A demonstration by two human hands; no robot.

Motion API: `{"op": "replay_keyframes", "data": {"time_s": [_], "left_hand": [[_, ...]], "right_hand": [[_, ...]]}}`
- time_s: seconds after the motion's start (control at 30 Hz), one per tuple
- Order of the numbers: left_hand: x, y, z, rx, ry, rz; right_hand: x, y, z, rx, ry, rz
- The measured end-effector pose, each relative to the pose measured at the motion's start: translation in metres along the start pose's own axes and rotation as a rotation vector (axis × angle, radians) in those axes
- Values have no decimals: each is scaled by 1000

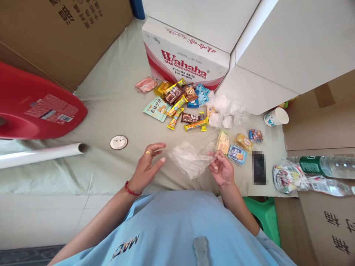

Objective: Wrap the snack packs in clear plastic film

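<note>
Clear plastic bag (191,160), thin, wrinkled and flattened into a rough wedge, hangs between the two hands above the near part of the counter (102,111). Its right end is pinched between the thumb and fingers of the right grip (224,170); the rest stretches left, towards the left grip (147,165), which is open, fingers curved and thumb apart, just beside the bag's left edge and holding nothing.

Near the right fingertips sit small sealed packets: a cream rectangular packet (223,142), a glossy blue biscuit packet (237,155) and a yellow packet (244,142). Farther off, a loose heap holds slim yellow snack bars (177,106), brown cocoa packets (174,94) and a flat mint-green pouch (156,109), with crumpled clear wrappers (223,105) to its right. Behind stands a smooth cardboard Wahaha carton (185,61). A round white badge (118,142) lies left of the left grip, on the softly creased, pale green covering.
</note>
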State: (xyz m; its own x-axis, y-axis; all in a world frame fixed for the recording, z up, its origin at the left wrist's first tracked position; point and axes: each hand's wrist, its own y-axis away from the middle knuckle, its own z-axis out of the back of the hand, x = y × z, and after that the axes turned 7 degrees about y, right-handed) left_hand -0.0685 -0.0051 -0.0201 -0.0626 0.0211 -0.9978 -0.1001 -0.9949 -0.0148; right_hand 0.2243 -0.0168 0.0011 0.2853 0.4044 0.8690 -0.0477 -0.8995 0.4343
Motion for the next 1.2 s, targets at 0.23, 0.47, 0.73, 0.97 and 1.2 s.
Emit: {"op": "replay_keyframes", "data": {"time_s": [0.23,0.47,0.73,0.97,1.2], "left_hand": [[3,-36,-40,196,-67,309],[-43,-30,-24,83,84,-79],[-60,11,7,219,-549,-649],[-9,36,4,350,-650,-615],[8,50,-1,291,-574,-578]], "right_hand": [[12,8,3,70,263,261],[10,25,36,30,200,361],[7,10,49,41,552,179],[34,-3,34,-27,1031,526],[-9,-31,-65,327,1346,683]]}}
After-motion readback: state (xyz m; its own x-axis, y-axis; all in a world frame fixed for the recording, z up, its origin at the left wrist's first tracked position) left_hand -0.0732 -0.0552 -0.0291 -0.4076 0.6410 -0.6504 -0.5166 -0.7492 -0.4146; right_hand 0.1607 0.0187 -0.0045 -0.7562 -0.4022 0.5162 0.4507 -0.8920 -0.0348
